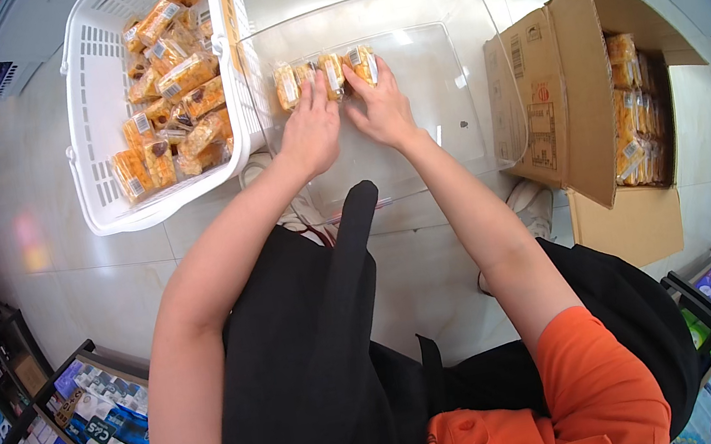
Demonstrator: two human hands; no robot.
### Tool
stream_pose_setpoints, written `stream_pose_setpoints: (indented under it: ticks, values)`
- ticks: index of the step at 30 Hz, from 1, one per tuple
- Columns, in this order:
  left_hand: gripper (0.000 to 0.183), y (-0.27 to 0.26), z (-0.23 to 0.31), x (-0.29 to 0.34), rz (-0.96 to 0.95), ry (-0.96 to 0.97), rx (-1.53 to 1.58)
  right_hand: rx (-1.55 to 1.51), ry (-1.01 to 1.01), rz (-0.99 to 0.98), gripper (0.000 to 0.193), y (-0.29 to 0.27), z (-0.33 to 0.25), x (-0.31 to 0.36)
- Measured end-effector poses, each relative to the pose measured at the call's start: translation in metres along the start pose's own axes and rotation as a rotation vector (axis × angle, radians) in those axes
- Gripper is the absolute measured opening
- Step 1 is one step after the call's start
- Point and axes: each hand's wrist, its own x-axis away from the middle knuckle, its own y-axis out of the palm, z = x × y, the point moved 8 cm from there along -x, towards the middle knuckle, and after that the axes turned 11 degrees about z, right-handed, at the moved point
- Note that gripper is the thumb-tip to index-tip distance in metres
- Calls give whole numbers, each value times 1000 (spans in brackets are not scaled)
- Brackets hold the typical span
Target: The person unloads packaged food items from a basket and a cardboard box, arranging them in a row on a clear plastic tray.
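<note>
We're in a shop. Stocked shelves (83,428) line the tiled floor (90,289); a cardboard box (580,96) holds wrapped snack packs (634,116).

You are looking at a row of small clear-wrapped golden snack packs (324,75) sitting inside the clear bin (454,79), each wearing a white label. More of the same packs (171,93) are lying heaped in the white basket (97,123) to your left. Others are standing stacked in the open brown carton (571,98) on your right, whose flap is showing printed panels (541,125).
</note>
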Motion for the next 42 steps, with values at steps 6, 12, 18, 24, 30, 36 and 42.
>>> stream_pose_setpoints:
  ticks: [6, 12, 18, 24, 30, 36, 42]
  values:
    - [30, -5, -10, 2, 138, -131, -70, 84, 45, -31, 56, 2, -20, -2]
    - [45, 10, 0, 10, -133, -81, -246, 131, 91, -36, 58, 5, -16, -7]
    - [52, 19, -1, 15, -20, -47, -380, 352, -6, -54, 58, 18, -25, -6]
    - [55, 4, 5, 11, -175, 9, -431, 265, 87, -41, 63, 11, -28, -9]
    - [43, 11, -2, 9, -87, 67, -413, 23, 200, -45, 78, -2, -33, -19]
    - [37, 6, 9, 5, -33, 105, -312, -41, 133, 8, 77, 2, -19, -8]
    - [37, -7, 27, -1, 139, 293, -152, -113, 126, 55, 65, 2, -10, -1]
